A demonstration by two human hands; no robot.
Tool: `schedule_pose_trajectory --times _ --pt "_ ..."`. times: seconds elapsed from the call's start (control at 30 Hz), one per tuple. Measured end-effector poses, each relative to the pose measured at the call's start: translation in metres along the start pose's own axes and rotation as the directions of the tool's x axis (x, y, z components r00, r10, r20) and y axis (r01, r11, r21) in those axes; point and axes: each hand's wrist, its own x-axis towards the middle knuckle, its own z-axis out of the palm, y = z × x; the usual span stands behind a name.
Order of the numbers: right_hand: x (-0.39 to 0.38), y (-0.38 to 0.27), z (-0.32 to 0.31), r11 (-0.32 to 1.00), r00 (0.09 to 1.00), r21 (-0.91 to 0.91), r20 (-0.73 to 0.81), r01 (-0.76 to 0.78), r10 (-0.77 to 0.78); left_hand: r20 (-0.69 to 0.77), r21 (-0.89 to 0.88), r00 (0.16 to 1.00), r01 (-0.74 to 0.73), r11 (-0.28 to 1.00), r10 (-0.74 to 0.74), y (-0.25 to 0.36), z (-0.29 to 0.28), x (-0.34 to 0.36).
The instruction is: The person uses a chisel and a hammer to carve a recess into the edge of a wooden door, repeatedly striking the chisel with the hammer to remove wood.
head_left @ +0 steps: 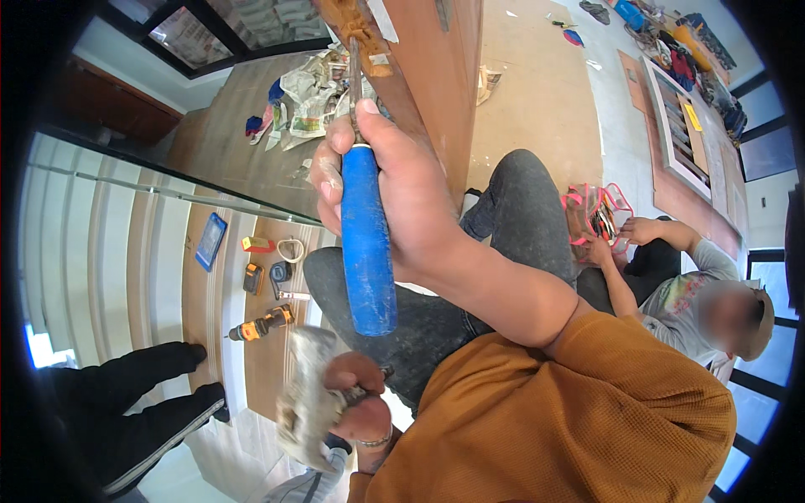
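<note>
My right hand is closed round the blue handle of a chisel, thumb along its narrow metal shaft. The shaft's far end meets a rough, gouged spot on the edge of a brown wooden door or panel. Lower down, my left hand grips a hammer-like tool with a broad, pale grey, dirty head. Motion smears that tool, so its exact kind is unclear. It is apart from the chisel's handle end.
A cordless drill, a tape measure and a blue tablet-like thing lie at left. Crumpled newspaper is beyond the door. At right, a co-worker's hands are at a pink-edged tool bag. Another person's dark-trousered legs are lower left.
</note>
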Motion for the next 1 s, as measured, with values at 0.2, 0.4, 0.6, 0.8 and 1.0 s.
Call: schedule_pose_trajectory --times 0.2,0.4,0.6,0.8,1.0 --pt "0.001 -0.005 0.004 0.999 0.999 0.038 -0.018 -0.033 0.034 0.499 0.059 0.747 -0.535 0.843 0.439 -0.003 0.008 0.005" --pt "0.005 -0.003 0.006 0.999 0.998 -0.004 -0.054 -0.039 0.039 0.282 0.166 0.857 -0.486 0.858 0.431 -0.038 0.018 0.000" --pt "0.007 -0.002 0.008 0.999 0.997 0.012 -0.058 -0.041 0.041 0.577 -0.091 0.554 -0.687 0.721 0.600 -0.019 -0.001 0.021" --pt "0.016 0.027 -0.001 0.970 0.983 -0.217 -0.122 0.108 -0.137 0.131 0.076 0.932 -0.350 0.934 0.339 -0.021 0.029 0.000" --pt "0.011 0.045 -0.023 0.925 0.949 -0.318 -0.160 0.210 -0.271 0.066 0.036 0.955 -0.293 0.955 0.290 -0.020 0.022 -0.009"
